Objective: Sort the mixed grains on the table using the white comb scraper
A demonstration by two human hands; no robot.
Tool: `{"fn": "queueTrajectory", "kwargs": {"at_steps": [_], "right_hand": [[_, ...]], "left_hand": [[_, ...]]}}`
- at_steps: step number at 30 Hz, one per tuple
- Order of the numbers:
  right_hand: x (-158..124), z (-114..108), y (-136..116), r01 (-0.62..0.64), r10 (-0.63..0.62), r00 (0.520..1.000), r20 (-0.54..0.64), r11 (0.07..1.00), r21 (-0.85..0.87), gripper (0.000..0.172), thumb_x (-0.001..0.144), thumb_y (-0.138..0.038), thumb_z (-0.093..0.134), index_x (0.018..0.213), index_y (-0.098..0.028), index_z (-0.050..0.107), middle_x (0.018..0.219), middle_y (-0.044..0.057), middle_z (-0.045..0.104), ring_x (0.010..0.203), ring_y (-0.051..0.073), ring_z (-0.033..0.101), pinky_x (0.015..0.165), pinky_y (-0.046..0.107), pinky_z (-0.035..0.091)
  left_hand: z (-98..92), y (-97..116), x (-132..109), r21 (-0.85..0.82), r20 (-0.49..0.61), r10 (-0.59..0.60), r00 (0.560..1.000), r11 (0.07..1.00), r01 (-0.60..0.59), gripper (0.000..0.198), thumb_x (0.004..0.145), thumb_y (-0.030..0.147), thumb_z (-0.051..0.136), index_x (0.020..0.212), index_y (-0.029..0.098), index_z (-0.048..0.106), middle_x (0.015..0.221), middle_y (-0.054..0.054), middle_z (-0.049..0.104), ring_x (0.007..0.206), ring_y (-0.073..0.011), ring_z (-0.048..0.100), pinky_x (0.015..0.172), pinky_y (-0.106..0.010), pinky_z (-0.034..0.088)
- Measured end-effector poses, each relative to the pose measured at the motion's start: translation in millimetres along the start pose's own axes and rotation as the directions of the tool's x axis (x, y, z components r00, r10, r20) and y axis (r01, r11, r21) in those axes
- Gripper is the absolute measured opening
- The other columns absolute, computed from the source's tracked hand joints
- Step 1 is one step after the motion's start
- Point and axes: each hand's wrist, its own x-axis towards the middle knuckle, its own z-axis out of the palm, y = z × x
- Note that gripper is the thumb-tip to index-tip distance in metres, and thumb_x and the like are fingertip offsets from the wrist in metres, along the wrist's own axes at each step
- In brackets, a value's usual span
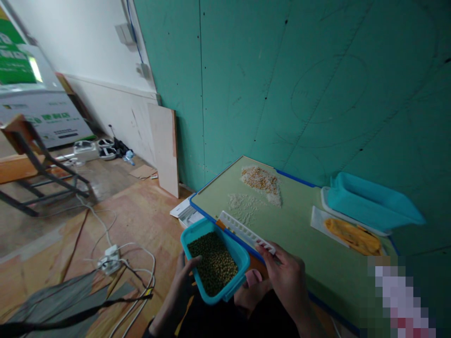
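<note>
My left hand (pixel 185 277) grips the near-left wall of a blue plastic container (pixel 243 256), its thumb over the rim. Dark green beans (pixel 207 244) and paler yellowish beans (pixel 225 265) fill the container, which hangs just off the table's front edge. In my right hand (pixel 287 272) is one end of a long white ridged plastic strip (pixel 243 230), held along that edge beside the container. Beyond the strip, white grains (pixel 243 204) are scattered on the green tabletop (pixel 292 206). Behind them lies a heap of yellow-orange kernels mixed with white grains (pixel 260 180).
A blue tub (pixel 373 197) and a crumpled orange-yellow item (pixel 352 234) are at the table's right. A green wall (pixel 282 84) stands behind. White cables and a power strip (pixel 111 260) lie on the floor at left, near a wooden chair (pixel 24 155).
</note>
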Motion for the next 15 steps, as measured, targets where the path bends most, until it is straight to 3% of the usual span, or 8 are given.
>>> {"fn": "queueTrajectory", "kwargs": {"at_steps": [4, 10, 15], "right_hand": [[-3, -5, 1, 0.022, -0.021, 1.000, 0.022, 1.000, -0.013, 0.037, 0.109, -0.047, 0.061, 0.101, -0.024, 0.089, 0.091, 0.011, 0.087, 0.077, 0.024, 0.086, 0.069, 0.023, 0.066], [-14, 4, 5, 0.088, -0.087, 0.996, -0.034, 0.996, 0.020, 0.034, 0.110, -0.046, 0.062, 0.104, -0.025, 0.088, 0.092, 0.010, 0.088, 0.076, 0.023, 0.085, 0.075, 0.025, 0.067], [0, 11, 0, 0.071, -0.075, 0.994, -0.083, 0.997, -0.043, 0.036, 0.110, -0.045, 0.061, 0.104, -0.023, 0.088, 0.092, 0.011, 0.087, 0.076, 0.023, 0.085, 0.077, 0.025, 0.066]], "left_hand": [[-0.4, -4, 4, -0.008, 0.017, -0.005, 1.000, 1.000, 0.005, 0.103, 0.060, 0.047, 0.099, 0.152, 0.034, 0.053, 0.134, -0.016, 0.078, 0.123, -0.0458, 0.076, 0.096, -0.059, 0.062], [0.1, -12, 8, 0.009, -0.019, -0.031, 0.999, 0.999, 0.031, 0.105, 0.058, 0.046, 0.100, 0.151, 0.038, 0.052, 0.140, -0.014, 0.075, 0.121, -0.0447, 0.078, 0.094, -0.057, 0.064], [-0.4, -10, 6, 0.011, 0.016, 0.001, 1.000, 1.000, -0.001, 0.103, 0.062, 0.047, 0.099, 0.152, 0.037, 0.050, 0.141, -0.014, 0.075, 0.122, -0.0433, 0.077, 0.096, -0.055, 0.063]]}}
